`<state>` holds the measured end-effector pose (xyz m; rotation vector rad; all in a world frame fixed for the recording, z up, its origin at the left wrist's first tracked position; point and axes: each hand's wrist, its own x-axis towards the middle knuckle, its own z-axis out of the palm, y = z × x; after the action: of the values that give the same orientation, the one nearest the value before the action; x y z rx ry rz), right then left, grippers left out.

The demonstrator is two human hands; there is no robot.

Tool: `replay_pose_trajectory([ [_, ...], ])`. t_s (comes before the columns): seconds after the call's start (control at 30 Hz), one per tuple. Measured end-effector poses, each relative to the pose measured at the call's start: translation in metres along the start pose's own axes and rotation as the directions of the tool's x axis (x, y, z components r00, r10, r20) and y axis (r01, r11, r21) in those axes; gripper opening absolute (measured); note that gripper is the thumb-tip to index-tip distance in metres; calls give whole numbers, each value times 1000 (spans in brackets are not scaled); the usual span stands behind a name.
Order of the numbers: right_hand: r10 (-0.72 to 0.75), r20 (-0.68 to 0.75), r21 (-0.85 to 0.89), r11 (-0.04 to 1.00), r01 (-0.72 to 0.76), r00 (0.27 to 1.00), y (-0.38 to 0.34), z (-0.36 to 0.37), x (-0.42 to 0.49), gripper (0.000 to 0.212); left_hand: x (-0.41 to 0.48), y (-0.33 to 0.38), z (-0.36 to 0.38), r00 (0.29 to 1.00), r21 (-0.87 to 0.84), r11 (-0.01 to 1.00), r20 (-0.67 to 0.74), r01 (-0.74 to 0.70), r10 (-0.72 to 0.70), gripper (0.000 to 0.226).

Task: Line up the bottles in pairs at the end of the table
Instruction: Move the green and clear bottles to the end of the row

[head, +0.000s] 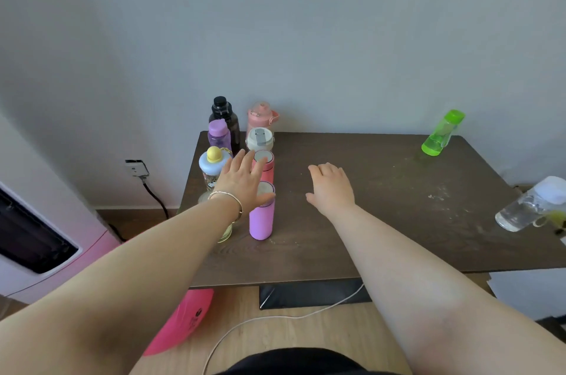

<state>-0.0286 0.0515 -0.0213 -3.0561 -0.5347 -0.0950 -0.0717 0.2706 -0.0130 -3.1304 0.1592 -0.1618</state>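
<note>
Bottles stand in two rows at the left end of the dark table (367, 221): a black bottle (225, 117), a pink handled bottle (260, 116), a purple-capped bottle (219, 134), a white-lidded cup (259, 139), a yellow-knobbed bottle (213, 165), a pink flask (266, 165), a lilac flask (261, 217) and a clear bottle (225, 234) mostly hidden by my arm. My left hand (243, 178) hovers open over them, fingers spread. My right hand (332, 188) is open, palm down, above bare table. A green bottle (441, 134) and a clear bottle with a white lid (530, 206) stand at the right.
A wall runs behind the table. A wall socket with a black cable (137, 168) is at the left, beside a white and pink appliance (46, 237). A pink round object (180, 322) and a white cable (275, 318) lie on the wooden floor.
</note>
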Motion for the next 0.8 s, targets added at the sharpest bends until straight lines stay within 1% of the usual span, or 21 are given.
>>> replay_pose_trajectory([
  [0.1,32,-24,-12,999,-32,999,33,-2,-7,63,12,27,-4,1000,54,998,-3,9,-9,88],
  [0.2,73,-29,-13,997,-73,997,78,-6,-17,64,26,65,-6,1000,113,993,-1,19,-19,86],
  [0.33,121,-39,1,993,-121,992,153,-15,-33,66,46,126,-4,998,116,992,31,52,-56,85],
  [0.5,186,-49,15,983,-185,981,258,-24,-58,67,79,221,-1,992,111,989,79,93,-102,87],
  [0.63,243,-66,19,970,-242,968,335,-27,-82,64,101,297,1,993,121,991,97,57,-69,86],
  [0.8,291,-124,13,957,-291,949,411,-31,-105,59,129,374,2,994,134,991,109,-24,9,86],
])
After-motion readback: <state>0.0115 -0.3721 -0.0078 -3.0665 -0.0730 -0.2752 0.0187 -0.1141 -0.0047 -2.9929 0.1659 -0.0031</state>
